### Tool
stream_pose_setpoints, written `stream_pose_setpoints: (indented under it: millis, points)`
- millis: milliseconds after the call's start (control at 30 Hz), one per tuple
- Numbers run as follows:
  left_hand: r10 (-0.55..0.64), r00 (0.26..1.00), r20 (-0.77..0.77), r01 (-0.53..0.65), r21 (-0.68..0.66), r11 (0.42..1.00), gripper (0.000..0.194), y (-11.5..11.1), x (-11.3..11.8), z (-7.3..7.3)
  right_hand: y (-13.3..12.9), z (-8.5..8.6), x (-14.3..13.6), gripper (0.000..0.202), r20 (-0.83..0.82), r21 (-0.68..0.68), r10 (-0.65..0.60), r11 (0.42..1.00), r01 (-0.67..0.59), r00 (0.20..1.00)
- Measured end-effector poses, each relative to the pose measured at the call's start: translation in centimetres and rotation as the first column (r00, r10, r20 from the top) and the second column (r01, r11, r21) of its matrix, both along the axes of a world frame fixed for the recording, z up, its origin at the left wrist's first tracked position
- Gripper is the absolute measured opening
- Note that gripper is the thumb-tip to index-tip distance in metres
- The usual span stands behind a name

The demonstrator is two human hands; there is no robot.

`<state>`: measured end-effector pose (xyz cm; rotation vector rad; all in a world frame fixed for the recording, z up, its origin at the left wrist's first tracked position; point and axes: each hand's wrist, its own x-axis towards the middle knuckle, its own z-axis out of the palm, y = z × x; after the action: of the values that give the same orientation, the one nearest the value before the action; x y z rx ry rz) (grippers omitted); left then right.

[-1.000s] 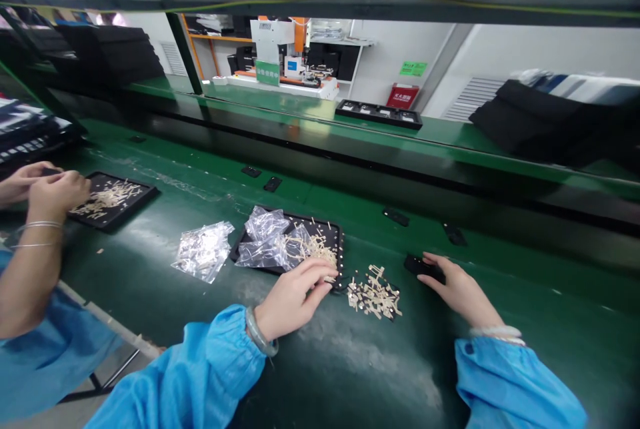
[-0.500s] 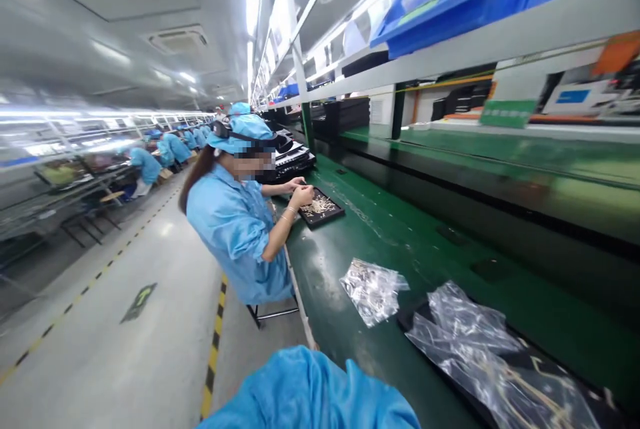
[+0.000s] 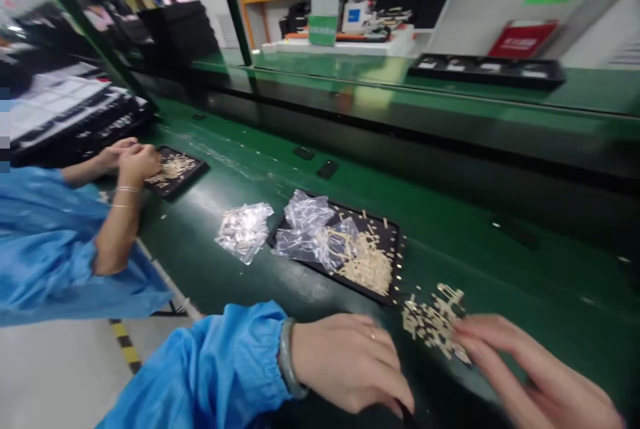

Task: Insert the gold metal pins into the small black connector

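My left hand (image 3: 347, 362), in a blue sleeve with a bangle at the wrist, is at the lower middle with its fingers curled down. A dark thing (image 3: 407, 414) shows under its fingertips; its kind is unclear. My right hand (image 3: 537, 372) is at the lower right, blurred, with thumb and forefinger pinched at the edge of a loose pile of small beige strip-like pieces (image 3: 433, 322). What lies between those fingertips is too small to tell. Beyond my hands is a black tray (image 3: 387, 232) holding many beige pieces and clear plastic bags (image 3: 310, 212).
A filled clear bag (image 3: 245, 229) lies left of the tray on the green bench (image 3: 200, 236). At the left, a co-worker (image 3: 45, 242) in blue works over another black tray (image 3: 187, 179). Black stacks (image 3: 75, 116) stand behind. A black holder (image 3: 487, 72) sits on the back ledge.
The view has swung right and down. My two hands, the beige pile and the whole tray have come into sight; the co-worker has shifted to the left edge.
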<state>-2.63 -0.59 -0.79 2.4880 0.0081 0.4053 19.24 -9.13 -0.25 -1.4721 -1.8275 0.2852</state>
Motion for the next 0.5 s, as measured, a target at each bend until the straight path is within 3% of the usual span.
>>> stream_pose_setpoints:
  millis: [67,233,367,500]
  points:
    - [-0.005,1.0,-0.02,0.004,-0.024,1.0,0.015,0.5,-0.3,0.6,0.9,0.2,-0.2,0.013,0.146,0.048,-0.027,0.999,0.02,0.989]
    - [0.158,0.984,-0.079,-0.167,-0.124,0.978,0.014,2.1,-0.6,2.1,2.3,-1.5,-2.4,0.023,0.493,0.091,0.033,0.992,-0.089,0.869]
    - [0.206,0.976,-0.067,-0.217,-0.255,0.942,0.018,2.9,-0.5,1.6,2.1,-2.1,-3.2,0.031,0.588,0.089,0.061,0.986,-0.14,0.806]
    - [0.232,0.971,-0.054,-0.237,-0.29,0.927,0.017,3.1,-0.3,0.6,2.1,-2.3,-3.5,0.036,0.623,0.126,0.042,0.98,-0.154,0.781]
